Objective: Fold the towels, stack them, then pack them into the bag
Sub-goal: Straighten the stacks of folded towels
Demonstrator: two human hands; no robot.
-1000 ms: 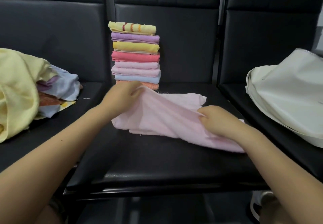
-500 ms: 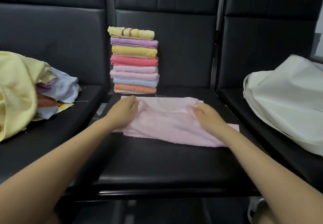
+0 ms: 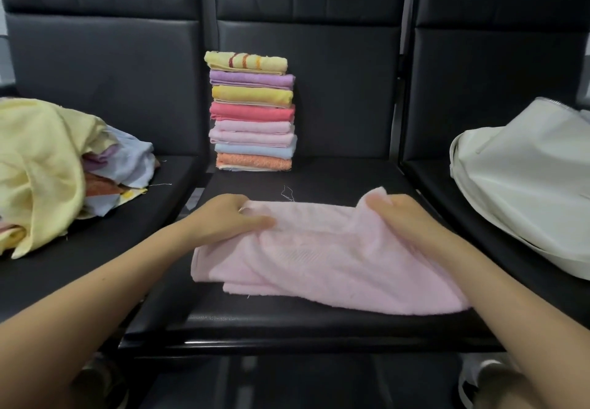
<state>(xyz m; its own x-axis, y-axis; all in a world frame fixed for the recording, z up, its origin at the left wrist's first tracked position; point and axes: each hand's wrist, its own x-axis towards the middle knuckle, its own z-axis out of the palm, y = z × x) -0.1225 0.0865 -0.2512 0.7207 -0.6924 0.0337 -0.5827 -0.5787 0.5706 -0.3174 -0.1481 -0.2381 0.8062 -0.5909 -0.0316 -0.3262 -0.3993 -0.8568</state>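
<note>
A soft pale pink terry towel (image 3: 332,258) lies rumpled and half folded on the middle black padded seat (image 3: 287,322), its far edge pinched by the left hand (image 3: 230,217) and right hand (image 3: 399,214); the stack of folded coloured towels (image 3: 252,111) stands beyond, the white fabric bag (image 3: 526,185) right.

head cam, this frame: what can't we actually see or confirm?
- Bag: cut off by the right edge; its opening does not show, so contents are unknown.
- Unfolded pile: cut off by the left edge; towels overlap, so no count.
- Pink towel: its layers hide each other and the right hand covers a corner; fold count unclear.
- Left hand: fingertips tucked into the towel.
- Stack: back edge hidden.
</note>
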